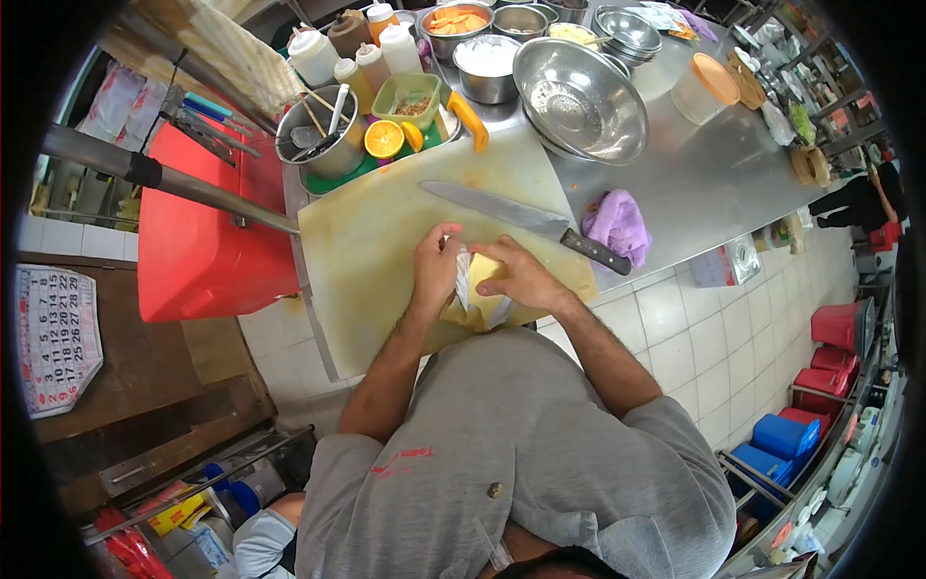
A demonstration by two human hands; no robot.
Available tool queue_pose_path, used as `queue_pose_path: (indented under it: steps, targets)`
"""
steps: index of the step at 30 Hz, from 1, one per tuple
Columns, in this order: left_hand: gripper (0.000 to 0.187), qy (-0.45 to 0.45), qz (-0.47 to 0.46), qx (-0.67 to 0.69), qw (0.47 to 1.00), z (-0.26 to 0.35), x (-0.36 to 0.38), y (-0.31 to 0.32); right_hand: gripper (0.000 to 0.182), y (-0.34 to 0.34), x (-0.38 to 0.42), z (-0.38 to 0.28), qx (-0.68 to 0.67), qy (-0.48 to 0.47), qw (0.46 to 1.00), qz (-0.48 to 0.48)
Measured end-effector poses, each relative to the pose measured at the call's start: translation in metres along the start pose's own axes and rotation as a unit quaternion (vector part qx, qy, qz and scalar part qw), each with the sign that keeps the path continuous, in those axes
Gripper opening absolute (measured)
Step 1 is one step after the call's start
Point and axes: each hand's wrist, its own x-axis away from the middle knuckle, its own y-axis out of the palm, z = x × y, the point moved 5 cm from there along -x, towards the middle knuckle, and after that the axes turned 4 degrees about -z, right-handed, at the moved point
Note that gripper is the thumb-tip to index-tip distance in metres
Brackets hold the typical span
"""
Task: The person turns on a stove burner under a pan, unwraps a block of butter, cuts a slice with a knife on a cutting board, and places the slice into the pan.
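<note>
On the large cutting board, close to my body, sits a pale yellow block that looks like butter or cheese, partly covered by a wrapper. My left hand is closed at the block's left side, its fingers pinching the wrapper's edge. From the right, my right hand grips the block, with the thumb on its near part and the fingers over its far edge. A big knife with a dark handle lies on the board just beyond both hands. My palms hide parts of the block and wrapper.
A purple cloth lies right of the knife handle. Beyond the board stand a utensil pot, a halved orange, squeeze bottles and a tilted steel bowl. A red container borders the left side.
</note>
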Motion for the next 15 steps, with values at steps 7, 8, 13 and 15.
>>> queue_pose_path:
  steps: [7,8,13,15]
  targets:
    - [0.021,0.012,0.004,0.026,1.0,0.006,0.019,0.004,0.048,-0.003,0.008,-0.004,0.033,-0.027,0.998,-0.034]
    - [0.02,-0.013,0.013,0.058,0.998,-0.004,0.02,0.002,0.048,-0.004,0.008,-0.005,0.033,-0.027,0.999,-0.034]
    - [0.019,-0.059,0.046,0.011,0.997,-0.025,0.032,-0.002,0.049,-0.006,0.007,-0.009,0.023,-0.035,0.997,-0.059]
    - [0.021,-0.034,0.042,-0.056,0.997,-0.027,0.037,-0.005,0.049,-0.006,0.005,-0.007,0.022,-0.039,0.998,-0.055]
